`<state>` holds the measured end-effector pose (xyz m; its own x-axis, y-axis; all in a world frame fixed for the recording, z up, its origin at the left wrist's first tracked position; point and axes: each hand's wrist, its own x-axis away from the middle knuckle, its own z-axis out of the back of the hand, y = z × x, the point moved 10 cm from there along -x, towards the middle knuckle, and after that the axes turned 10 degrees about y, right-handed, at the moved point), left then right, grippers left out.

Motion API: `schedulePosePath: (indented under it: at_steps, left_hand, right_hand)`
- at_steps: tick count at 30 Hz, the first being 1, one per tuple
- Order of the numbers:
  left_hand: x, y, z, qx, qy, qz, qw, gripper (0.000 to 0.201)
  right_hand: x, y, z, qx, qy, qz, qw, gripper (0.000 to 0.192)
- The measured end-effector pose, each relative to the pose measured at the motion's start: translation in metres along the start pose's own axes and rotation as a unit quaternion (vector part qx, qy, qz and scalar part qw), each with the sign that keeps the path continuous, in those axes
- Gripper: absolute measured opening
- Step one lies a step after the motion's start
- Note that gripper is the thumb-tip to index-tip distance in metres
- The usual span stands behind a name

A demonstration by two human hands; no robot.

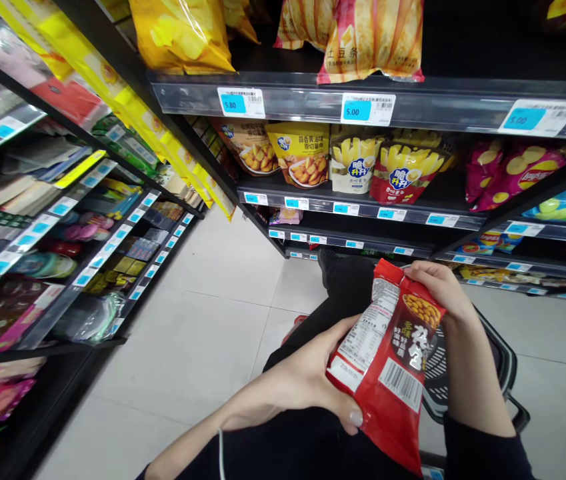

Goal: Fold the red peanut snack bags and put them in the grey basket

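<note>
A red snack packet (387,373) with a picture of peanuts, a barcode and a white text panel is held in front of my body, its printed back turned up. My left hand (313,380) grips its lower left edge, thumb on the front and the other fingers hidden underneath. At the upper right corner, my right hand (435,287) pinches the packet's edge. Below it, partly covered by the packet and my right forearm, stands a dark plastic shopping basket (503,360) with slotted walls.
Ahead runs a snack shelf (293,90) with price tags, bearing yellow chip bags (183,33), potato-stick bags (373,40) and smaller pouches (303,153). Yellow packets (113,100) hang down its left end. Another stocked shelf (57,207) lines the left side. Pale floor tiles (203,313) lie between.
</note>
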<state>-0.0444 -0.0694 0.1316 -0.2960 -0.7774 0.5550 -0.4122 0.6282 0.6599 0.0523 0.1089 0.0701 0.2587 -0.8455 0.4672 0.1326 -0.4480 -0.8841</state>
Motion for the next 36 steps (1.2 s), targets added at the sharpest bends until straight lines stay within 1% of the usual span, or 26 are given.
schedulePosePath:
  at_steps: [5,8,10,16,18,21,25,32,36]
  left_hand:
    - [-0.001,0.004,-0.002,0.011,0.006,0.000,1.000,0.095]
    - [-0.002,0.002,0.000,0.017,0.009,0.000,1.000,0.095]
    - [-0.003,-0.001,0.002,0.026,0.013,0.001,1.000,0.096]
    - [-0.004,-0.009,0.012,0.050,0.033,-0.007,0.998,0.096]
    - [-0.005,-0.008,0.013,0.046,0.042,-0.023,0.998,0.096]
    - [-0.005,-0.001,0.013,0.046,0.056,-0.060,0.996,0.096]
    - [-0.002,0.009,0.011,0.062,0.060,-0.090,0.992,0.100]
    - [0.003,0.016,0.011,0.073,0.069,-0.100,0.990,0.106]
    - [0.006,0.019,0.012,0.060,0.071,-0.089,0.992,0.105]
  right_hand:
    - [-0.003,0.007,-0.003,-0.012,-0.009,-0.016,1.000,0.032]
    - [-0.004,0.010,-0.003,-0.020,-0.013,-0.024,0.999,0.030]
    - [-0.003,0.009,0.000,-0.026,-0.002,-0.023,0.999,0.029]
    - [0.010,-0.015,0.018,-0.028,0.063,0.017,0.997,0.025]
    - [0.014,-0.022,0.020,-0.027,0.076,0.022,0.997,0.025]
    - [0.013,-0.026,0.020,-0.018,0.084,0.030,0.996,0.026]
    - [0.005,-0.020,0.016,-0.001,0.070,0.023,0.997,0.028]
    - [-0.001,-0.009,0.009,-0.028,0.057,0.010,0.998,0.028]
    - [-0.003,-0.004,0.002,-0.030,0.051,0.001,0.998,0.028]
